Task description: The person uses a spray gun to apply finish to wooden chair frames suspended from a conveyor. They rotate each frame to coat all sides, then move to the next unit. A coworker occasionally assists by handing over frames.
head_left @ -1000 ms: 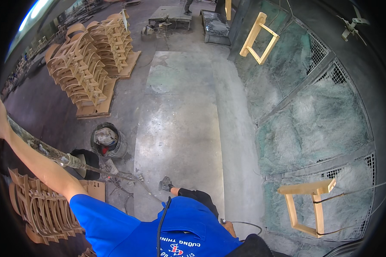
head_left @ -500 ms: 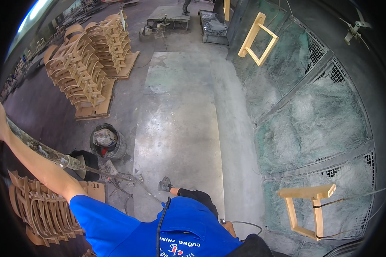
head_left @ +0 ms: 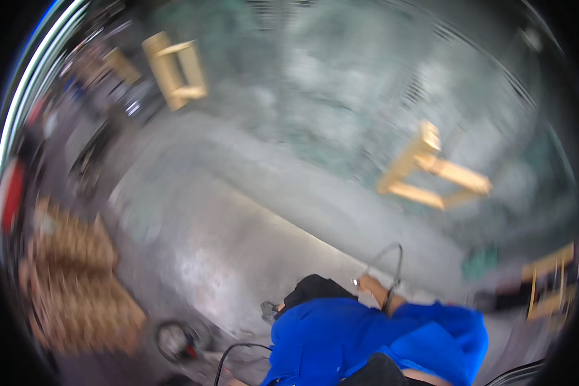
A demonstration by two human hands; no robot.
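Note:
My right hand (head_left: pixel 370 286) is in front of my body, its fingers closed round a small hose-fed tool with a metal tip (head_left: pixel 356 282). Blur and the fingers hide the tool's exact kind. From it a thin dark hose (head_left: pixel 400 257) loops up and back over my wrist. My left hand is out of view; a small skin-coloured patch at the lower edge may be part of that arm. Beyond my right hand, a pale wooden frame (head_left: pixel 402 168) hangs before the mesh wall, apart from the hand. Another wooden frame (head_left: pixel 165 71) hangs farther off at upper left.
Stacked curved wooden parts (head_left: pixel 77 296) stand at lower left, near a round bucket (head_left: pixel 174 339). A metal sheet (head_left: pixel 238 238) covers the floor ahead. Along the far side runs a fibre-covered mesh wall (head_left: pixel 341 71). Wooden pieces (head_left: pixel 553 283) stand at right.
My view has swung to the right, with strong blur. My left arm, stretched out to the left before, has left the view. My right hand with the tool now shows more fully.

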